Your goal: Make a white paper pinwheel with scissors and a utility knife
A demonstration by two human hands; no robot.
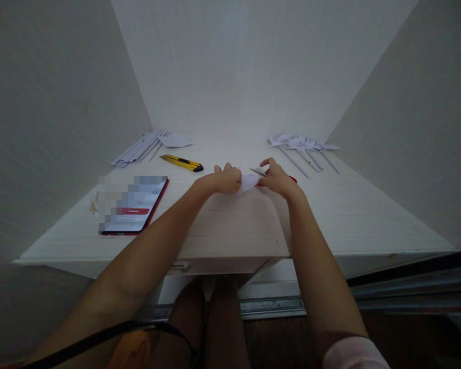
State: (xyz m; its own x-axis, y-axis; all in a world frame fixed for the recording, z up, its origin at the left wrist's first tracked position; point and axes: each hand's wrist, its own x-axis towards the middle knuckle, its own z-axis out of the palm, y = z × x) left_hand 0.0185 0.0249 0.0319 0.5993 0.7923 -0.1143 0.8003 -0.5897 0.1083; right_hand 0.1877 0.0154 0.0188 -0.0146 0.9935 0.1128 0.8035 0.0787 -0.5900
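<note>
My left hand [229, 179] is closed with its fingers curled on a small piece of white paper [248, 183], low over the middle of the white desktop. Facing it, my right hand [275, 177] pinches the other side of the paper between curved fingers and thumb. A white flap with a thin dark edge rises by the right fingertips; I cannot tell whether that edge belongs to the paper or to a tool. Red bits of an object [293, 179] show beside and beneath the right hand, most of it hidden.
A yellow utility knife [182, 163] lies left of my hands. Behind it are rolled paper sticks [138, 148] and cut paper [175, 140]. Paper pinwheels [299, 142] on sticks lie at the back right. A tablet [132, 210] in a red case is at left. Walls enclose the desk.
</note>
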